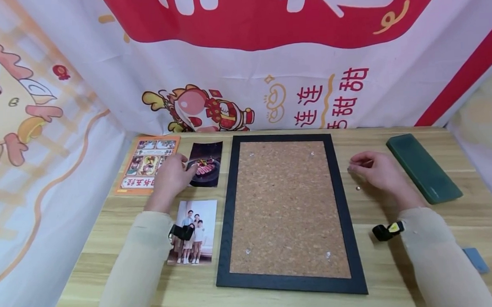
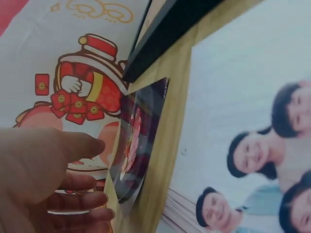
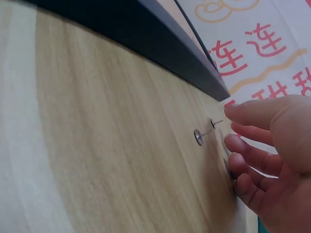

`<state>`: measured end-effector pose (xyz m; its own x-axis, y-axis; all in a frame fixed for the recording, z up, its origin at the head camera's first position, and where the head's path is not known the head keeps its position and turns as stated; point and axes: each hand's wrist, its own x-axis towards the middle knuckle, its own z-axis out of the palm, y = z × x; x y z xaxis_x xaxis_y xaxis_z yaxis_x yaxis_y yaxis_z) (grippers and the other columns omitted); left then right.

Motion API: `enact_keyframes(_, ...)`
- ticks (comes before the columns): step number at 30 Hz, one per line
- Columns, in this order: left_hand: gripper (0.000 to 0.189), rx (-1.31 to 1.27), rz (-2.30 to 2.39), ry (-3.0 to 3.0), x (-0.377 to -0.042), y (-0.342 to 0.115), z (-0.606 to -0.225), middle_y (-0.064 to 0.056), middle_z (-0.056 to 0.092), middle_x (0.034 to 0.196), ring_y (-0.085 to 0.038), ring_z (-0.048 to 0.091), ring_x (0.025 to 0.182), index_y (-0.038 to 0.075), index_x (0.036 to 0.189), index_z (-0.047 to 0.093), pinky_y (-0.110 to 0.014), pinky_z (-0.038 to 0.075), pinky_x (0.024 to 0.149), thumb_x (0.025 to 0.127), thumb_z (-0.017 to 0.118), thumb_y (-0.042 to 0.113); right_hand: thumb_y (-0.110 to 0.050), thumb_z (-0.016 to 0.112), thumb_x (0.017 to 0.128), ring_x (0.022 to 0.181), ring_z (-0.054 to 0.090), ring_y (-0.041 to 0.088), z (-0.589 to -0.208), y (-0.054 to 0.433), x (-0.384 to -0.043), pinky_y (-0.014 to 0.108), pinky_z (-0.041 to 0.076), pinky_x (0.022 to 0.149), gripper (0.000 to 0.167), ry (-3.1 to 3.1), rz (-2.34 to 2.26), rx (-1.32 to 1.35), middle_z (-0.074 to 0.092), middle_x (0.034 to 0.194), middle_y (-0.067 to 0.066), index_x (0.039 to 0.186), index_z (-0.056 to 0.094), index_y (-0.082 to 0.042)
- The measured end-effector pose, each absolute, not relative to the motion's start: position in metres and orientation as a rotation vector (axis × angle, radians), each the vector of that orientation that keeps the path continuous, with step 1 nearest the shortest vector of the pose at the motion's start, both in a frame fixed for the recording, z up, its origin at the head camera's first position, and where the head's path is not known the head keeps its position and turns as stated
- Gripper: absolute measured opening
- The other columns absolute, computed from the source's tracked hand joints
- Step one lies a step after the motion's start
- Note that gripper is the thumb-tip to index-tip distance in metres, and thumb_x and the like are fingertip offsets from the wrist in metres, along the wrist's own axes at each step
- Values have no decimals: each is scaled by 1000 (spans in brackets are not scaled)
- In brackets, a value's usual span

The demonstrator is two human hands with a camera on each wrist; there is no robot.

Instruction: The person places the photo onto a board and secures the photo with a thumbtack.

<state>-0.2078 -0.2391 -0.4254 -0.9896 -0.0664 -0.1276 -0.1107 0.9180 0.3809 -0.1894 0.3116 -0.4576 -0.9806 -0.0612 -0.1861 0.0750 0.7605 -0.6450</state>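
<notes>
My left hand [image 1: 173, 177] is at the left side of a photo of a plated meat dish [image 1: 205, 167]. In the left wrist view its thumb and fingers are apart, the thumb tip close to the edge of that photo. My right hand [image 1: 374, 170] hovers low on the right of a black-framed cork board [image 1: 288, 207]. Its fingers are loosely bent, with a gap between thumb and fingers in the right wrist view. Two thumbtacks lie point up: a nearer thumbtack [image 3: 198, 137] and a farther thumbtack [image 3: 213, 123] right by the fingertips.
A family photo [image 1: 196, 235] lies below the dish photo. An orange printed booklet [image 1: 146, 165] sits at the back left, partly under my left hand. A dark green case [image 1: 424, 167] is on the right, with a blue object [image 1: 476, 259] beside my right sleeve. Printed cloth [image 1: 242, 88] hangs behind.
</notes>
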Motion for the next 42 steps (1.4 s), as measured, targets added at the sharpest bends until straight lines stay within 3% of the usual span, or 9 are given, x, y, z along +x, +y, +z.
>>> enact_keyframes(4, 69, -163, 466, 2923, -210, -240, -432, -32, 58, 139, -47, 62, 121, -9, 143, 55, -61, 53, 105, 104, 68, 47, -34, 68, 108, 111, 59, 34, -459, 313, -193, 40, 50, 93, 44, 2716, -1003, 26, 67, 127, 23, 138, 65, -3)
enact_keyframes(8, 79, -168, 377, 2880, -212, -239, -436, -36, 51, 142, -49, 59, 122, -13, 145, 50, -64, 51, 109, 103, 69, 52, -35, 68, 107, 109, 56, 34, -462, 313, -196, 41, 48, 90, 43, 2694, -983, 44, 66, 124, 21, 137, 65, -4)
enact_keyframes(20, 69, -207, 473, 2830, -218, -241, -438, -28, 65, 129, -40, 63, 111, -7, 139, 56, -58, 53, 103, 100, 74, 46, -25, 67, 108, 106, 55, 35, -465, 312, -196, 42, 46, 90, 27, 2718, -936, 51, 67, 120, 21, 125, 71, -4)
enact_keyframes(27, 39, -186, 518, 2899, -218, -243, -435, -18, 70, 108, -31, 62, 89, 1, 117, 67, -43, 51, 75, 106, 68, 38, -27, 65, 109, 107, 57, 35, -465, 315, -195, 41, 48, 90, 29, 2730, -949, 47, 67, 123, 22, 125, 70, -4)
enact_keyframes(30, 31, -150, 586, 2941, -218, -247, -433, -16, 70, 100, -29, 61, 83, 2, 108, 70, -39, 48, 70, 107, 65, 33, -26, 65, 108, 107, 57, 35, -463, 316, -194, 38, 49, 88, 29, 2735, -982, 60, 67, 123, 22, 125, 70, -4)
enact_keyframes(36, 29, -80, 727, 2950, -218, -254, -430, -19, 73, 104, -29, 64, 85, 0, 109, 72, -40, 51, 74, 107, 62, 27, -21, 64, 108, 104, 57, 33, -461, 320, -188, 27, 52, 79, 24, 2757, -1031, 98, 68, 125, 24, 123, 69, -2)
enact_keyframes(42, 35, -152, 873, 2785, -217, -253, -423, -22, 70, 118, -30, 67, 96, -3, 128, 66, -42, 57, 84, 108, 62, 26, -17, 64, 109, 102, 61, 32, -459, 319, -184, 21, 53, 75, 19, 2772, -1067, 88, 71, 126, 24, 120, 69, -3)
